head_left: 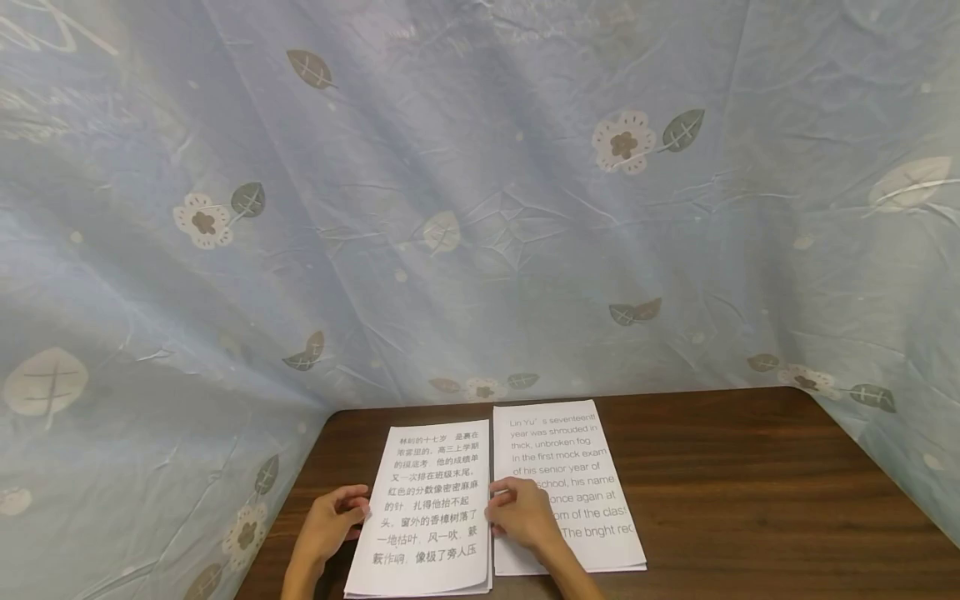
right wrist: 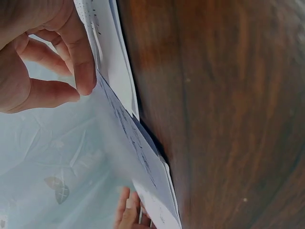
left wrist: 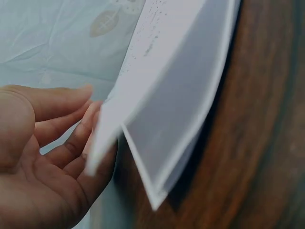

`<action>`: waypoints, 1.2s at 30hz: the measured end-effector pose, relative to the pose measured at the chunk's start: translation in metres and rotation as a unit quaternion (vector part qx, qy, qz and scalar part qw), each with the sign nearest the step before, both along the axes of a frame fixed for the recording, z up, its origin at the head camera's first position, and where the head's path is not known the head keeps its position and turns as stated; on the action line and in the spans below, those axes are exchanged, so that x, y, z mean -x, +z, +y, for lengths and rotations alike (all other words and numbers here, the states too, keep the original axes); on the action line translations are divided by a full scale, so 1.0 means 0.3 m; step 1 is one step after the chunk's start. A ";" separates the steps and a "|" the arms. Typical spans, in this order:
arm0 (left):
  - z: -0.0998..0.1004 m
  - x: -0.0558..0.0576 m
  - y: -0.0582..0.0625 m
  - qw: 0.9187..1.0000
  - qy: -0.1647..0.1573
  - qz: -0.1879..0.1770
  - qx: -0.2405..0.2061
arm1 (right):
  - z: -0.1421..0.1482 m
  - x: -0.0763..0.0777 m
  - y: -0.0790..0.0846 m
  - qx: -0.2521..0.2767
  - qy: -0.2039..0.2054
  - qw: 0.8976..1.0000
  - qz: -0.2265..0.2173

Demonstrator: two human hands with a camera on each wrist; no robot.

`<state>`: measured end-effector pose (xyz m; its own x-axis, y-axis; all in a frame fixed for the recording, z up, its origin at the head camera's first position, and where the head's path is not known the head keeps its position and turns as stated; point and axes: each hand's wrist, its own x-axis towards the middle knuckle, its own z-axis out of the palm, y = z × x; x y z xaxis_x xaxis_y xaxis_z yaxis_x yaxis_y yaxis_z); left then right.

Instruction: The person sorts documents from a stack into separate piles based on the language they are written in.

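A stack of white sheets printed with Chinese text lies on the dark wooden table, a lower layer showing along its near edge. At its left edge my left hand holds the paper, thumb on the upper side and fingers curled partly behind the sheet. Opposite, my right hand pinches the right edge between thumb and forefinger. In the left wrist view the near corner of the paper stands apart from the layer below. The right hand also overlaps a second stack with English text.
The English stack lies just right of the Chinese one, covered in part by my right hand and forearm. Brown wooden tabletop stretches to the right. A pale blue cloth with flowers and leaves hangs behind and at both sides.
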<state>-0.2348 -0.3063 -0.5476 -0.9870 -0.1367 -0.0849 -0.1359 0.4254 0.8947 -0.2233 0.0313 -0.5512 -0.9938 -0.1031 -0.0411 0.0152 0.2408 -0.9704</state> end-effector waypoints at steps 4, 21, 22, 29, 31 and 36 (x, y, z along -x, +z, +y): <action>-0.005 -0.004 0.011 1.000 0.006 -0.003 0.007 | 0.009 -0.001 0.007 -0.019 -0.009 1.000 0.014; 0.126 0.008 0.064 1.000 -0.007 0.020 -0.019 | 0.200 0.015 0.009 -0.059 -0.043 0.997 0.009; 0.143 0.013 0.066 0.999 -0.011 0.022 -0.021 | 0.214 0.015 0.006 -0.062 -0.048 0.997 0.009; 0.257 0.035 0.064 0.998 -0.044 0.029 -0.030 | 0.293 0.011 0.009 -0.073 -0.067 0.995 0.005; 0.289 0.041 0.062 0.997 -0.053 0.032 -0.035 | 0.312 0.011 0.014 -0.075 -0.076 0.994 0.005; 0.363 0.050 0.057 0.995 -0.079 0.038 -0.046 | 0.360 0.011 0.023 -0.079 -0.096 0.992 0.007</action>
<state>-0.2498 -0.1974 -0.5305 -0.9996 0.0255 -0.0141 -0.0043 0.3512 0.9363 -0.2265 0.1393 -0.5442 -0.9951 0.0953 -0.0269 0.0617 0.3846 -0.9210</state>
